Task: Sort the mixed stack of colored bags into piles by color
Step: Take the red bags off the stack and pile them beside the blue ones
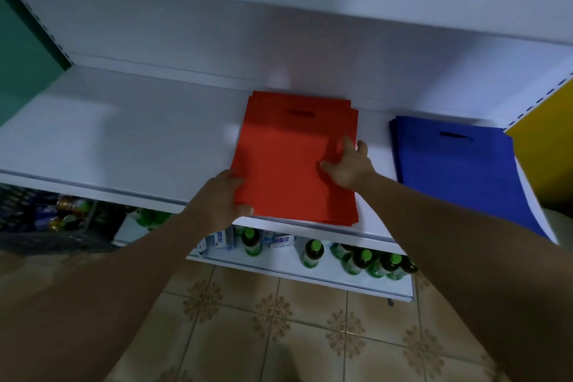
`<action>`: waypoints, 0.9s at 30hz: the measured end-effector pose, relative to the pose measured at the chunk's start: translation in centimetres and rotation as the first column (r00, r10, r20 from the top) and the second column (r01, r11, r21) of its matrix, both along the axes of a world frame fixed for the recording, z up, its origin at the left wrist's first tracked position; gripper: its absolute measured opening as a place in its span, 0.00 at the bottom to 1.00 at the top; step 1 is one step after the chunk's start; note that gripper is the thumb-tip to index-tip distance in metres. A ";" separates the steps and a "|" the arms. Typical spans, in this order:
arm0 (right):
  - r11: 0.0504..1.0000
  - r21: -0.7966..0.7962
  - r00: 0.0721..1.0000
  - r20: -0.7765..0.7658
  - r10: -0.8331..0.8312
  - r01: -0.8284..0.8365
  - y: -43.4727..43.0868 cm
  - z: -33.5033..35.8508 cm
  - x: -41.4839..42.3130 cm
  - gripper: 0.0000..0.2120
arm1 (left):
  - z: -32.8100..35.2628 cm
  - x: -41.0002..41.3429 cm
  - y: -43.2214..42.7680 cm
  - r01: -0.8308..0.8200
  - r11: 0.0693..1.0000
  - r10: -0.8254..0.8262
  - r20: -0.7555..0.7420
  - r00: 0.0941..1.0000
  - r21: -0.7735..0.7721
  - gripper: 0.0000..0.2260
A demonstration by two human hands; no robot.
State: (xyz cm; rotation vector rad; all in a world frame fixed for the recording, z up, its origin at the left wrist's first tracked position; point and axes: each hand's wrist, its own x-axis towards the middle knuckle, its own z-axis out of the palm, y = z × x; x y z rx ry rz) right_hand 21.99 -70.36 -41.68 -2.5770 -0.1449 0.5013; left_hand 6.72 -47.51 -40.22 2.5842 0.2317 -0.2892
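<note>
A stack of red bags [285,158] with a cut-out handle lies flat on the white shelf [108,139], near its front edge. My left hand [221,198] grips the stack's near left corner, fingers curled round the edge. On the stack's right side rests my right hand [350,164], thumb on top of the red fabric and fingers spread over the right edge. A pile of blue bags [459,170] lies to the right on the same shelf, apart from the red stack.
A yellow panel [545,146] stands at the far right and a green panel [24,56] at the far left. Green-capped bottles [313,253] and packaged goods fill the lower shelf. Patterned floor tiles [279,335] lie below. Another shelf overhangs above.
</note>
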 end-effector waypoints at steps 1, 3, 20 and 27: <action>1.000 -0.014 1.000 -0.003 0.010 -0.010 0.0 -0.2 0.0 0.40 | -0.1 0.1 -0.1 0.006 0.999 -0.005 -0.013 1.000 0.032 0.31; 0.997 -0.072 0.999 0.008 0.042 -0.042 -0.1 -0.5 0.0 0.35 | -0.2 0.2 -0.2 0.032 0.998 -0.029 -0.050 0.998 0.061 0.33; 0.979 -0.167 0.985 0.113 0.133 -0.113 -2.5 5.9 -3.8 0.29 | 4.7 -2.5 -2.2 0.045 0.997 -0.041 -0.059 0.997 0.064 0.23; 0.978 -0.184 0.972 0.192 0.133 -0.098 -3.2 15.0 -10.4 0.30 | 12.3 -7.4 -3.6 0.113 0.986 -0.114 0.006 0.993 0.120 0.32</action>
